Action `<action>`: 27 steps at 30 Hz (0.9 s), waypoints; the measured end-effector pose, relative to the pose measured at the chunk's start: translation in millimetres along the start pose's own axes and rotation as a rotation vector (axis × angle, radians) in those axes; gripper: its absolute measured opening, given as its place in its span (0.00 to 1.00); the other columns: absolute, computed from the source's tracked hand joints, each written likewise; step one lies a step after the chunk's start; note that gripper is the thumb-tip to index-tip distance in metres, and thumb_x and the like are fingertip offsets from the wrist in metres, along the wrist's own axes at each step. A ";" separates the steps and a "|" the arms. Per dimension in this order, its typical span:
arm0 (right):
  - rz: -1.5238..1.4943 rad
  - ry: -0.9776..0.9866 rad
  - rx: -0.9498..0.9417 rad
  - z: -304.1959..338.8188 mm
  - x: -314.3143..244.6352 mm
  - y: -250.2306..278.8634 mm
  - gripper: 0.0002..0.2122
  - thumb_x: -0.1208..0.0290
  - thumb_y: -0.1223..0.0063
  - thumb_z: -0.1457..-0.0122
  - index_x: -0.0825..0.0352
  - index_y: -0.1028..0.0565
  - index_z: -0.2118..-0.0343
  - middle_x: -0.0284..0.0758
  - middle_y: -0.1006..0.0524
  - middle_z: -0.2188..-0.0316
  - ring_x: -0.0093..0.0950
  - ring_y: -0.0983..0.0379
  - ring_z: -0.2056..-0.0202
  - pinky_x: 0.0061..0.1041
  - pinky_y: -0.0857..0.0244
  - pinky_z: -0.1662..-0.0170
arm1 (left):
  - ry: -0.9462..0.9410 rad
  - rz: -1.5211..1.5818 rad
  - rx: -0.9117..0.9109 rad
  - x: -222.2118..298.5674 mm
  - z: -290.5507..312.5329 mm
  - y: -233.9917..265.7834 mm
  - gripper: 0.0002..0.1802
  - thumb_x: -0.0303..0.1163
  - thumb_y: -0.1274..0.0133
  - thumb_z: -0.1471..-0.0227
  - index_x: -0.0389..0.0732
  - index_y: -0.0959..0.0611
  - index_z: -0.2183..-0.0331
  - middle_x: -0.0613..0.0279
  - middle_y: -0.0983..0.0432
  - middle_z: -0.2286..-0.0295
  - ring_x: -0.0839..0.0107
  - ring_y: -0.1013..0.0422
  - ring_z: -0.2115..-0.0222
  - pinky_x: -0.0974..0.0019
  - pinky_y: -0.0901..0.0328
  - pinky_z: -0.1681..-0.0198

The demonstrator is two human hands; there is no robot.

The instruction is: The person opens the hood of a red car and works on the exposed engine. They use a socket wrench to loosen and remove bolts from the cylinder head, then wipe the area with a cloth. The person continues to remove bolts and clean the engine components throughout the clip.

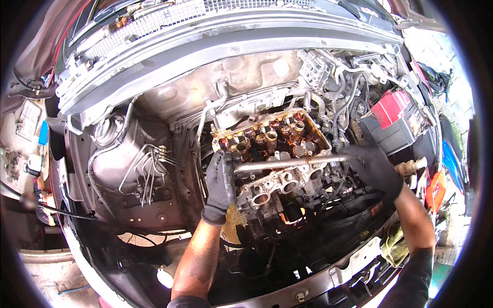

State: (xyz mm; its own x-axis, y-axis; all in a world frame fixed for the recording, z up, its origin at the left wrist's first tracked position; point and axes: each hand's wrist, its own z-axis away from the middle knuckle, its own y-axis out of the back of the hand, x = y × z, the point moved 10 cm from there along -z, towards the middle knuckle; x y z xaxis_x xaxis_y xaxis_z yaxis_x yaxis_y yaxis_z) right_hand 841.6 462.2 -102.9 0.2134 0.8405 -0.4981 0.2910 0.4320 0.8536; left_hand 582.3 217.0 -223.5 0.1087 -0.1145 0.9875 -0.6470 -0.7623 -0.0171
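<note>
An engine's cylinder head (262, 198) lies in front of me with its top uncovered and brown, oily tubes and wells inside. Across its near side runs a long, straight silver metal bar (287, 164). My left hand (221, 177), in a dark glove, is closed at the bar's left end, beside the head's left corner. My right hand (377, 169), gloved too and smeared by motion, is around the bar's right end. The fingers of that hand do not show clearly.
To the right stands a battery (387, 131) with a red cover (390, 109). Thin metal lines (149, 172) rise at the left of the engine bay. A front crossmember (328, 277) spans the near side. Hoses and wiring (344, 102) crowd the far right.
</note>
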 end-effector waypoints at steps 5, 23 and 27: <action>0.110 -0.049 -0.001 -40.7 31.4 -7.5 0.09 0.73 0.45 0.46 0.64 0.19 0.62 0.45 0.23 0.72 0.47 0.24 0.67 0.42 0.31 0.61 | 0.067 0.148 0.016 -23.1 6.5 -2.7 0.14 0.34 0.55 0.30 0.33 0.23 0.54 0.65 0.23 0.63 0.79 0.30 0.64 0.71 0.32 0.57; 0.219 -0.080 0.231 0.5 2.9 -23.2 0.09 0.72 0.35 0.52 0.64 0.20 0.67 0.39 0.21 0.72 0.43 0.23 0.71 0.39 0.30 0.66 | -0.266 -0.291 0.017 56.6 -27.6 -6.8 0.21 0.40 0.59 0.35 0.33 0.21 0.68 0.56 0.24 0.70 0.69 0.28 0.72 0.66 0.33 0.69; 0.230 -0.030 0.265 -1.6 -2.0 -23.5 0.10 0.73 0.36 0.52 0.64 0.20 0.66 0.40 0.21 0.73 0.43 0.23 0.71 0.39 0.31 0.67 | -0.293 -0.180 0.160 48.3 -25.2 0.5 0.26 0.48 0.60 0.33 0.34 0.20 0.67 0.63 0.26 0.73 0.77 0.33 0.77 0.71 0.39 0.75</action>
State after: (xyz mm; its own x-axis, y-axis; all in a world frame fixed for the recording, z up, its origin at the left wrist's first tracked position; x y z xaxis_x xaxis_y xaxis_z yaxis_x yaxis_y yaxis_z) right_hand 832.9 450.9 -121.7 0.3279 0.8942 -0.3047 0.4634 0.1289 0.8767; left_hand 568.2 227.2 -171.8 0.4361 -0.1292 0.8906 -0.4745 -0.8739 0.1056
